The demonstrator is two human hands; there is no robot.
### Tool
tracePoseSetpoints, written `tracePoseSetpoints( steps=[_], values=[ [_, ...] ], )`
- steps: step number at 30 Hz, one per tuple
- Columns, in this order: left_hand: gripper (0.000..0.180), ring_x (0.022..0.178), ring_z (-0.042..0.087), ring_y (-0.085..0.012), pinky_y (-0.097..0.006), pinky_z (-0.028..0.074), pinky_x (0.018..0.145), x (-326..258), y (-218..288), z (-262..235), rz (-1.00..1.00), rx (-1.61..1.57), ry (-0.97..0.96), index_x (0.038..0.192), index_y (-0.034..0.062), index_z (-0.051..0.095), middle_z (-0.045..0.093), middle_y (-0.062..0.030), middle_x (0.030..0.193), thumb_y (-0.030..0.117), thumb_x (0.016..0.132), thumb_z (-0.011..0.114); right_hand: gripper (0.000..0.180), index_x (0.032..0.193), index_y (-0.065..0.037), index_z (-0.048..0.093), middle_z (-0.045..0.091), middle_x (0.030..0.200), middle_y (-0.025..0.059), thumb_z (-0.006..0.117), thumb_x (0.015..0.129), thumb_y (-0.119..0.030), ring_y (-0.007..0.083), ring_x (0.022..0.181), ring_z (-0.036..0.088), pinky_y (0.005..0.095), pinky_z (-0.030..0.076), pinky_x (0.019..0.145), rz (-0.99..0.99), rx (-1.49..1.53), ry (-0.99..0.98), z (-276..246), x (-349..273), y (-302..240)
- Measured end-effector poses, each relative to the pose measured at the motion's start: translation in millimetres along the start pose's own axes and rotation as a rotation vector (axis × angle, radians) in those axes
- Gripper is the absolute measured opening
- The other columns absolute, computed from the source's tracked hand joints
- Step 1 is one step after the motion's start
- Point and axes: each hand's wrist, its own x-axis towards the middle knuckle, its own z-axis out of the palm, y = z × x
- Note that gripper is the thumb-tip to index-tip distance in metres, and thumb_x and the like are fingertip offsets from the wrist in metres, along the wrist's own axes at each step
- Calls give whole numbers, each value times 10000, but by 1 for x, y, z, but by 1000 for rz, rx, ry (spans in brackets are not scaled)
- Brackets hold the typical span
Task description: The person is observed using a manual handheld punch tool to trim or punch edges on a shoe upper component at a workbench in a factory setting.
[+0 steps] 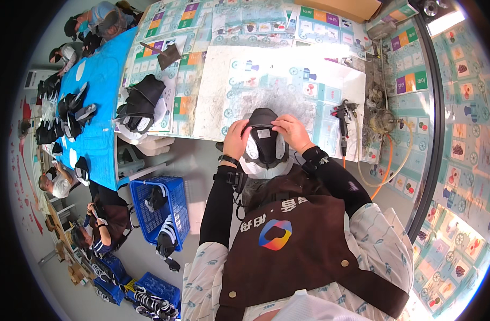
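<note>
A black and white shoe upper (264, 145) is held between my two hands at the near edge of the work table. My left hand (237, 141) pinches the left side of its black top edge. On the opposite side, the fingers of my right hand (293, 132) are closed on the same edge. A small white label shows inside the black part. To the left, several more black shoe uppers (143, 101) lie in a stack on the table. A spray gun (343, 124) rests at the table's right edge.
Printed sheets cover the table (215, 96). A flat scraper (170, 56) lies at the back left. An orange hose (388, 155) hangs at right. A blue crate (182, 214) with shoe parts stands on the floor. Several people work around the blue table (98, 64).
</note>
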Motion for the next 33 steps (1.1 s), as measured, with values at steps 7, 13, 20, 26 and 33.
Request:
tracePoseSetpoints(
  steps=[7, 13, 20, 26, 33],
  values=[
    [137, 998, 685, -327, -389, 538, 863, 2, -11, 3, 65, 22, -23, 1063, 33, 726, 728, -135, 1045, 104, 956, 679, 122, 980, -61, 736, 696, 972, 97, 740, 887, -139, 333, 954, 658, 407, 538, 818, 98, -38, -10, 6, -2, 6],
    [179, 877, 677, -365, -392, 525, 764, 21, -24, 36, -339, 28, -150, 993, 43, 705, 696, -177, 982, 167, 1021, 579, 126, 966, -27, 700, 702, 946, 173, 659, 952, -146, 397, 924, 665, 453, 531, 827, 524, -7, -135, 16, 15, 21],
    [244, 924, 627, -116, -277, 507, 845, 34, -55, 2, -774, -604, -428, 1077, -17, 667, 691, -20, 1011, 202, 1056, 562, 393, 1316, -83, 610, 644, 1245, 185, 675, 946, -201, 338, 1086, 671, 423, 548, 916, 158, 169, -263, -4, 36, -26],
    [535, 1260, 544, -212, -333, 434, 1077, 78, 53, -54, -420, -638, -281, 1498, 23, 414, 573, -131, 1364, 157, 1024, 625, 543, 1373, -132, 600, 613, 1357, 170, 544, 858, 32, 398, 1153, 639, 448, 541, 963, 124, -30, -72, -44, 59, -35],
    [590, 1189, 643, -264, -359, 498, 991, 49, 38, -108, -524, -313, -201, 1411, -55, 525, 660, -208, 1300, 250, 951, 734, 465, 1429, -31, 537, 605, 1406, 204, 572, 968, 24, 298, 1296, 598, 385, 473, 1078, 361, 496, 178, -27, 41, 22]
  ],
)
